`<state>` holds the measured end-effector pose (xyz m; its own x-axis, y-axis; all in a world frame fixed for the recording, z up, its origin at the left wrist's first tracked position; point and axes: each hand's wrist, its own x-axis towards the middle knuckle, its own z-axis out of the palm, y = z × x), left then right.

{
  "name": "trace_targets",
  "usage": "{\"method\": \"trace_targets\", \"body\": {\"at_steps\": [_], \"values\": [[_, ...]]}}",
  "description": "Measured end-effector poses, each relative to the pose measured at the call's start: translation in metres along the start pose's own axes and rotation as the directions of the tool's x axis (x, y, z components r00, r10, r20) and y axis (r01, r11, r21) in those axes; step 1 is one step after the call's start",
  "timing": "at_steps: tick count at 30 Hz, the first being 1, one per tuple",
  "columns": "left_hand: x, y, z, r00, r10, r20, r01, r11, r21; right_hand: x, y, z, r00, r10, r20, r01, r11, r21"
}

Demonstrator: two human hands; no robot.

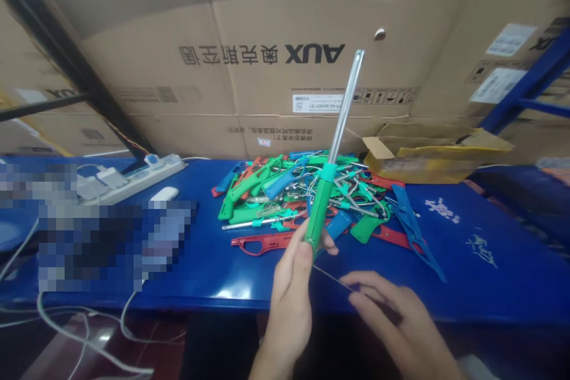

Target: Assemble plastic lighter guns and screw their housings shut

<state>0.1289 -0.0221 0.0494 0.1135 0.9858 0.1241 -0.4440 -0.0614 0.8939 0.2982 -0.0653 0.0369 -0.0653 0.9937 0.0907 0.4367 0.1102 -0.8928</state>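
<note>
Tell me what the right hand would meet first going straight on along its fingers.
Past the thin wire it pinches, the right hand would probably meet the left hand, around the lower end of the green handle; one view leaves depth unclear.

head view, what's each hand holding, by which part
Left hand: green-handled metal tube, by its lower handle. Right hand: thin wire, seemingly pinched near its end.

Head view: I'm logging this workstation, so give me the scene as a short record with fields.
Left hand: holds a green handle with a metal tube pointing up
Right hand: pinches a thin strand near the handle's lower end
Table: blue
Pile: red, green and blue plastic pieces, metal tubes
Right of pile: open cardboard box
</note>
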Motion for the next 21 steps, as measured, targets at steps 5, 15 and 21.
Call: {"method": "trace_targets", "body": {"at_steps": [5,15,21], "values": [[0.004,0.002,0.003,0.999,-0.024,-0.037,0.026,0.998,0.051,0.001,0.026,-0.006,0.763,-0.646,0.019,0.569,0.658,-0.493],[0.001,-0.015,0.003,1.0,0.024,-0.011,-0.024,1.0,-0.012,0.016,-0.005,-0.001,0.828,0.412,0.381,-0.553,0.715,0.428],[0.014,-0.02,-0.014,0.978,0.042,-0.204,-0.002,0.981,0.193,0.012,0.03,-0.017,0.995,-0.076,-0.063,0.049,0.936,-0.35]]}}
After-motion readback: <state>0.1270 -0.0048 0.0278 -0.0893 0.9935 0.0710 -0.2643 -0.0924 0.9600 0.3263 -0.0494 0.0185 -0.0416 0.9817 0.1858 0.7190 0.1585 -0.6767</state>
